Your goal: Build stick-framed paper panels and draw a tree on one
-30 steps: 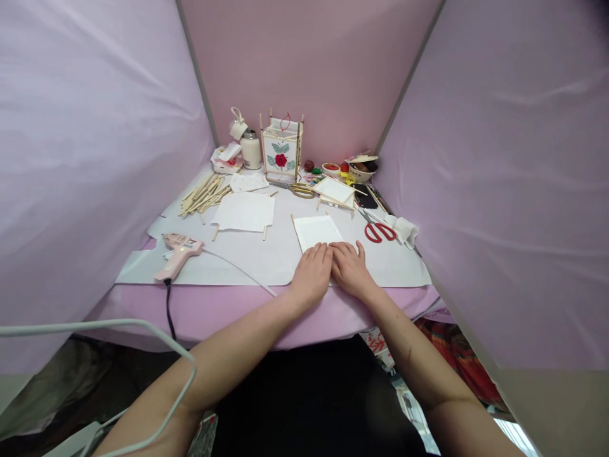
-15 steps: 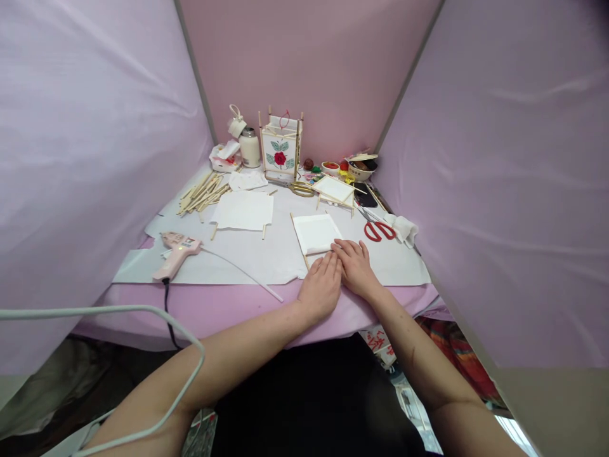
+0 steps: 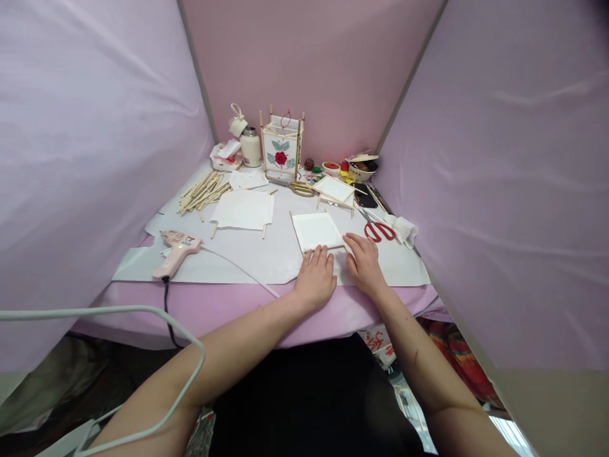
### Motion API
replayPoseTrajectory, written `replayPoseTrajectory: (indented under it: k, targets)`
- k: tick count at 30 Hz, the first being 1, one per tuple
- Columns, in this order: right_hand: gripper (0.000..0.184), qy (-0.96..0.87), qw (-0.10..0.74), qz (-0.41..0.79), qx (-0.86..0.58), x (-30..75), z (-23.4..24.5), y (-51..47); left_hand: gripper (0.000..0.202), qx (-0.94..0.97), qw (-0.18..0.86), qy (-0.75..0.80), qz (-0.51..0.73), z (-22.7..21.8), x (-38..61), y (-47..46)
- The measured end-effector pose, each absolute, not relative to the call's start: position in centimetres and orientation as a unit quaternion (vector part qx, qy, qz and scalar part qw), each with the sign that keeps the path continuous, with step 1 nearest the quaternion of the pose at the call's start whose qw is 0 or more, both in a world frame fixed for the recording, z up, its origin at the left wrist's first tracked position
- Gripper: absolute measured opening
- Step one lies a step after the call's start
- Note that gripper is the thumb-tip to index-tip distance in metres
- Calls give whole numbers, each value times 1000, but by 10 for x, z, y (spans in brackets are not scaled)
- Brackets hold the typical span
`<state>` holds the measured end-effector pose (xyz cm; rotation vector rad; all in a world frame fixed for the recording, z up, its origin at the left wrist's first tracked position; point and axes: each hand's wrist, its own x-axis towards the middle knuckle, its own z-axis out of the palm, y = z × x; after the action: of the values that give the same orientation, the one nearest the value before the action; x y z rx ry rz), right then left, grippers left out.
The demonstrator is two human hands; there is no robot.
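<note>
Now the left hand (image 3: 314,277) is lying open, fingertips touching the lower edge of a paper frame (image 3: 316,231) on a white sheet (image 3: 404,270), while the right hand (image 3: 364,263), also open, is resting at its corner, neither gripping it.

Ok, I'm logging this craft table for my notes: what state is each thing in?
left hand, flat, fingertips at the wooden stick
right hand, flat, fingertips by the stick's right end
paper panel, lying flat
red-handled scissors, closed
hot glue gun, lying down, cord attached
paper lantern, upright
</note>
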<state>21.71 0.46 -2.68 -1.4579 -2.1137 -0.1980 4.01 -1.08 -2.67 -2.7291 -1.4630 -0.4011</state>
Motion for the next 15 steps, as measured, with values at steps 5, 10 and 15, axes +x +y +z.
replayPoseTrajectory:
  k: [5,10,15]
  targets:
    - [45,-837,223,-30,-499,215,-24,5,57,-871,4,-473,-130,-25,40,-10]
    - [46,-848,184,-30,-496,207,-22,12,56,-870,-2,-478,-124,-24,41,-10]
    - [46,-844,167,-29,-510,204,-22,16,53,-862,-4,-489,-134,-24,39,-8]
